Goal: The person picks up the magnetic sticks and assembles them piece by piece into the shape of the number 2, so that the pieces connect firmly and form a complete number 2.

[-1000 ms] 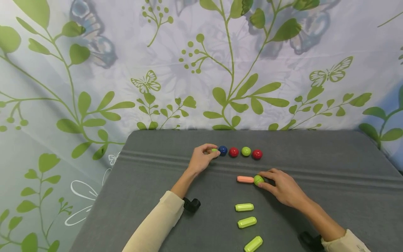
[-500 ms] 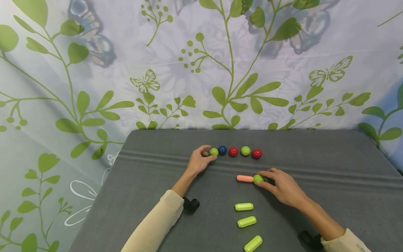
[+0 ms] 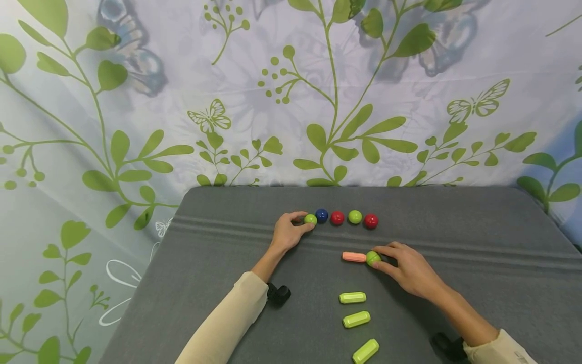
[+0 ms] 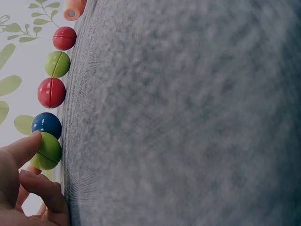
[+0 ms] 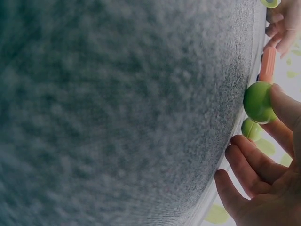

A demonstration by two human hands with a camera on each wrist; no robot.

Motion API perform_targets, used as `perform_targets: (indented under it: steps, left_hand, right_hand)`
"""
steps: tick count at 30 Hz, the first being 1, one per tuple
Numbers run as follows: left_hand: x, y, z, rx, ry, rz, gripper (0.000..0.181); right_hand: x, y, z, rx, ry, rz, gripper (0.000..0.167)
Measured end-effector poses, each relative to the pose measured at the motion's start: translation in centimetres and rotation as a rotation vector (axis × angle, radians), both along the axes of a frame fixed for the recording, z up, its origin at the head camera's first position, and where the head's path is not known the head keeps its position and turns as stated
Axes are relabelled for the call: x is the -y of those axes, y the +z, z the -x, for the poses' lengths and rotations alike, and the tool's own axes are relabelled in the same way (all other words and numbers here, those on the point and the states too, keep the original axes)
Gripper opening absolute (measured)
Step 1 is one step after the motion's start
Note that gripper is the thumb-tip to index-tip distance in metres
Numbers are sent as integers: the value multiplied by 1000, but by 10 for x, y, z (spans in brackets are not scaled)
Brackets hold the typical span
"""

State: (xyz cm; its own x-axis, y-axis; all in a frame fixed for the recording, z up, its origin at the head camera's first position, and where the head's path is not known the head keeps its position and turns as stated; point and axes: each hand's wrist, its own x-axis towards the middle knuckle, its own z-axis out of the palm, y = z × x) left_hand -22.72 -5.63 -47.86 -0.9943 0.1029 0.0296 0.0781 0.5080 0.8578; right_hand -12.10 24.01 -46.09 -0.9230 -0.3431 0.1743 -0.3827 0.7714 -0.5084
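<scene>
At the left end of a row of balls, the left hand pinches a green ball between thumb and finger; in the left wrist view this green ball touches the blue ball. Nearer the front, the right hand holds another green ball by thumb and index finger, its other fingers spread in the right wrist view. That ball meets the end of an orange stick, which lies to its left.
Rightward from the blue ball lie a red ball, a green ball and another red ball. Three green sticks lie towards the front of the grey table. A patterned cloth hangs behind.
The left fingers first drew back a little from their green ball, uncovering it, then closed in on it again. The right hand has stayed in place on its ball.
</scene>
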Motion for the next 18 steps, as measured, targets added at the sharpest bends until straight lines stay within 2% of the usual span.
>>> perform_targets:
  steps: [10, 18]
  left_hand:
    - [2, -1, 0, -4, -8, -2, 38]
    - [3, -4, 0, 52, -31, -68, 39]
  right_hand:
    - [0, -2, 1, 8, -6, -12, 40]
    - [0, 1, 0, 1, -4, -11, 40]
